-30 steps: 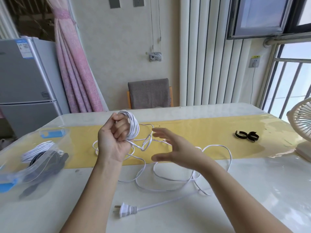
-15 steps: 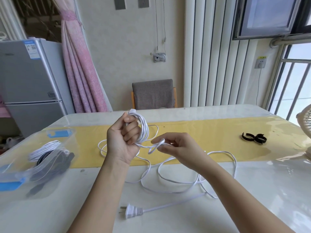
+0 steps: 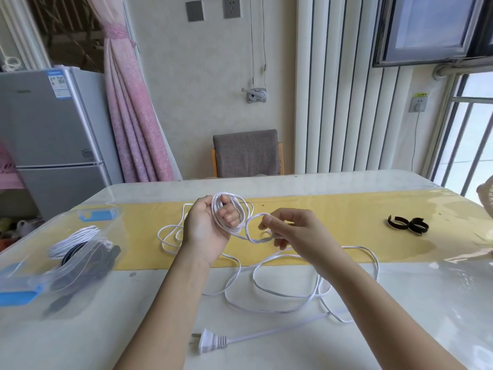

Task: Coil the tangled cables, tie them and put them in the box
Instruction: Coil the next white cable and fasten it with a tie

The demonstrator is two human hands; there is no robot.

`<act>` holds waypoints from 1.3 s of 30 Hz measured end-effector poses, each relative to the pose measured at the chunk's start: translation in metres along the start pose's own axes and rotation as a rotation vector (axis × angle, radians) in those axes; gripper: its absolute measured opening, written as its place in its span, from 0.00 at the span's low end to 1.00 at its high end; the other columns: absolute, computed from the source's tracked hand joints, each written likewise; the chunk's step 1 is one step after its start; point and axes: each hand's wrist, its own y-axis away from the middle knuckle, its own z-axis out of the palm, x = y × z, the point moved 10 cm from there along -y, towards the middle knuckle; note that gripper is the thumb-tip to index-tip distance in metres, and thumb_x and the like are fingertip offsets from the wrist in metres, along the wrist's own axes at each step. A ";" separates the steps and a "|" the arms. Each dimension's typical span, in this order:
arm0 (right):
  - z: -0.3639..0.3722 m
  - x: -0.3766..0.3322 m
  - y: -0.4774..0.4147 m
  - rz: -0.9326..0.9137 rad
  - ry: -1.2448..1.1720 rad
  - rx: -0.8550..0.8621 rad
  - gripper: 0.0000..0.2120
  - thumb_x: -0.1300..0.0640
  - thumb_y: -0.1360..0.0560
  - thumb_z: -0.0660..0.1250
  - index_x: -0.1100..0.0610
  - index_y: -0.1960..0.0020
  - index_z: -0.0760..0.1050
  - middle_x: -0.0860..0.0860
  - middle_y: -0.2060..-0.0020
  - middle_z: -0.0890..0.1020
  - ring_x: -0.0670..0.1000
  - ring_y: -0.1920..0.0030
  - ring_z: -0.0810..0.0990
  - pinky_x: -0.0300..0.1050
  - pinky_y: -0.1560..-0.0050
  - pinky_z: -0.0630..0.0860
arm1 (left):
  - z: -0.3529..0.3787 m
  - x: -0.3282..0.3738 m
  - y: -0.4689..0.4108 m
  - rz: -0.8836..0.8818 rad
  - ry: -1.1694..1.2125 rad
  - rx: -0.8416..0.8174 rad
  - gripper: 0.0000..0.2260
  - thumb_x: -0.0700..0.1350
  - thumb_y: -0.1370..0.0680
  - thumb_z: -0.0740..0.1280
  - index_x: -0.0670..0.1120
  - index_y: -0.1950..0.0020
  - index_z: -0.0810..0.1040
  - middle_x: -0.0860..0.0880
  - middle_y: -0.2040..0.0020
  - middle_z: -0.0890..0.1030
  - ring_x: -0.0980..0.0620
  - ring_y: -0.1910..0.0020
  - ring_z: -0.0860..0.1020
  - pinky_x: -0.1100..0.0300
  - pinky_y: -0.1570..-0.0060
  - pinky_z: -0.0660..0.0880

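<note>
My left hand [image 3: 206, 231] is raised above the table, its fingers curled through several loops of a white cable [image 3: 266, 287]. My right hand [image 3: 296, 233] pinches a free loop of the same cable just right of the coil. The loose remainder lies tangled on the table below both hands, and its white plug [image 3: 209, 342] rests near the front edge. A clear plastic box [image 3: 57, 259] with blue clips stands at the left, holding a white coil and a black coil. Two black strap ties [image 3: 408, 224] lie on the yellow runner at the right.
The table [image 3: 400, 329] is white and glossy with a yellow runner across its middle. A fan's edge [image 3: 486, 200] shows at the far right. A grey chair [image 3: 246, 153] stands behind the table, and a fridge [image 3: 50, 134] beyond the left corner.
My right hand went from spread open to pinching a loop of the cable beside the coil. My left hand has turned, so its palm and the coil now face me.
</note>
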 end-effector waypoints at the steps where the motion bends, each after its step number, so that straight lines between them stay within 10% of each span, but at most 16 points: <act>1: -0.005 -0.001 0.000 -0.014 0.011 0.046 0.10 0.55 0.25 0.69 0.57 0.63 0.80 0.48 0.71 0.75 0.45 0.73 0.71 0.34 0.69 0.69 | 0.001 0.001 0.001 0.010 0.030 0.003 0.07 0.42 0.27 0.54 0.44 0.64 0.68 0.51 0.75 0.63 0.54 0.78 0.63 0.65 0.77 0.64; 13: -0.040 -0.003 0.005 -0.084 0.321 0.424 0.16 0.60 0.34 0.75 0.54 0.67 0.66 0.45 0.75 0.69 0.44 0.75 0.67 0.35 0.73 0.63 | 0.032 -0.015 0.009 -0.017 0.028 -0.152 0.14 0.45 0.18 0.50 0.41 0.57 0.70 0.51 0.70 0.66 0.55 0.73 0.66 0.66 0.71 0.67; 19: -0.021 -0.025 0.008 -0.325 0.708 0.426 0.14 0.70 0.33 0.67 0.52 0.63 0.83 0.46 0.64 0.80 0.45 0.69 0.73 0.37 0.66 0.69 | 0.041 -0.019 0.011 0.060 0.070 -0.144 0.14 0.44 0.17 0.49 0.42 0.56 0.70 0.51 0.71 0.67 0.55 0.73 0.67 0.66 0.71 0.68; 24: -0.013 -0.029 0.010 -0.392 0.847 0.435 0.15 0.69 0.39 0.58 0.55 0.69 0.81 0.55 0.76 0.78 0.55 0.72 0.66 0.42 0.74 0.67 | 0.045 -0.015 0.015 0.117 0.092 -0.144 0.14 0.44 0.17 0.50 0.42 0.56 0.71 0.51 0.71 0.68 0.55 0.72 0.67 0.66 0.70 0.69; 26: -0.021 -0.018 0.007 -0.260 0.621 0.421 0.12 0.68 0.32 0.63 0.56 0.66 0.82 0.56 0.77 0.73 0.50 0.71 0.60 0.44 0.71 0.62 | 0.048 -0.012 0.017 0.125 0.111 -0.160 0.14 0.44 0.17 0.49 0.42 0.56 0.71 0.51 0.71 0.67 0.55 0.73 0.67 0.66 0.71 0.69; 31: -0.050 -0.007 0.014 -0.135 -0.253 0.507 0.13 0.67 0.31 0.72 0.49 0.57 0.84 0.41 0.58 0.85 0.38 0.53 0.83 0.35 0.50 0.77 | 0.062 -0.026 0.023 0.092 0.008 -0.213 0.14 0.45 0.18 0.50 0.42 0.57 0.70 0.52 0.73 0.65 0.56 0.76 0.65 0.66 0.75 0.66; 39: -0.027 -0.021 0.005 -0.179 0.038 0.256 0.06 0.60 0.29 0.73 0.53 0.53 0.83 0.39 0.46 0.80 0.30 0.49 0.77 0.29 0.49 0.75 | 0.027 -0.010 0.011 0.105 0.236 -0.042 0.14 0.44 0.16 0.50 0.41 0.56 0.71 0.50 0.69 0.71 0.53 0.70 0.72 0.63 0.67 0.76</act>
